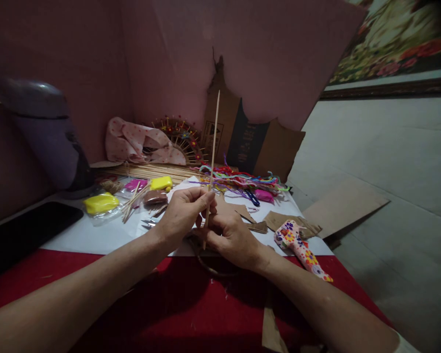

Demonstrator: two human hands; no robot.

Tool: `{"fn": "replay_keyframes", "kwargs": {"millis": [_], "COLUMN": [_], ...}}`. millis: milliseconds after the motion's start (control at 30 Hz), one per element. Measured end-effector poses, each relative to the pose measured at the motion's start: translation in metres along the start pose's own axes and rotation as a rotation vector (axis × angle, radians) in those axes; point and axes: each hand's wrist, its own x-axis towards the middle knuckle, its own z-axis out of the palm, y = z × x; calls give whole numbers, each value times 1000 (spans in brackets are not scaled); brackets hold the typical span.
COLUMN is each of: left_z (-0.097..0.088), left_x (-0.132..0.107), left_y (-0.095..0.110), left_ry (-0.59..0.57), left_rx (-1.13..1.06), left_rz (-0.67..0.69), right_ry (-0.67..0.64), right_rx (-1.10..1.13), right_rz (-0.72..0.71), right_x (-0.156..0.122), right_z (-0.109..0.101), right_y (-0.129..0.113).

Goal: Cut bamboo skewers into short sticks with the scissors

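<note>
A thin wooden skewer [215,132] stands nearly upright in front of me, its pointed end up. My left hand [185,211] pinches it between thumb and fingers partway down. Lower on the same skewer, my right hand [233,235] has its fingers curled around the bottom part. Beneath both hands is a brown curved, ring-like piece [216,270], mostly hidden by them; whether the skewer touches it I cannot tell. Scissor tips [149,224] lie on the white paper left of my left hand.
Yellow clay packs [101,202], bundled sticks [150,170] and colourful pipe cleaners [238,177] lie on the white sheet [73,238]. A cut cardboard panel [224,113] leans at the back. Flowered fabric [303,250] lies right, a black phone [33,225] left, beside a purple container [47,137].
</note>
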Motion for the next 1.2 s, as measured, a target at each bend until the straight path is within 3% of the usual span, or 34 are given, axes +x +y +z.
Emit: {"fn": "replay_keyframes", "kwargs": {"millis": [500,967,1200], "left_z": [2,6,6], "left_x": [-1,-5,-6], "left_y": [1,2,-1], "left_ry": [25,18,-33], "left_rx": [20,40,82], "left_rz": [-21,-91,4], "right_ry": [-54,-63,-39], "right_rx": [72,-9,-76], "right_rz": [2,-106,-130], "right_x": [-1,-4,-4], "right_z": [3,5,7], "right_y": [1,2,4]}}
